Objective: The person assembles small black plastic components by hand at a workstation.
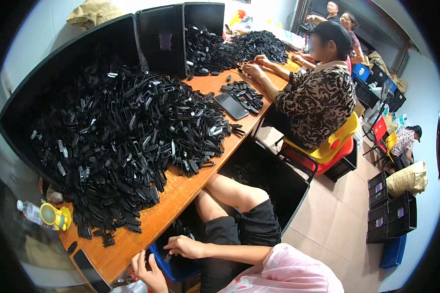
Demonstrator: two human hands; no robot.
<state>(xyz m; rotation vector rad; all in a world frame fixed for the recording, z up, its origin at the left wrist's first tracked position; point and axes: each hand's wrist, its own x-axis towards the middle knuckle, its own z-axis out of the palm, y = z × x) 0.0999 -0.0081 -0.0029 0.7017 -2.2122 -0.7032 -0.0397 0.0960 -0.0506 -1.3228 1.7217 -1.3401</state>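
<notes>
Black clips [146,122]: great heap seemingly remains; finished share unclear.
Left hand [150,274]: fingers parted; right hand [187,246], over blue crate [183,272]: grip unclear.

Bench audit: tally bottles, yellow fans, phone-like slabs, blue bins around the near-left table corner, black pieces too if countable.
Bottle: 1
Yellow fan: 1
Dark phone-like slab: 1
Blue bin: 1
Total: 4, excluding black pieces, piled too deep to count
</notes>
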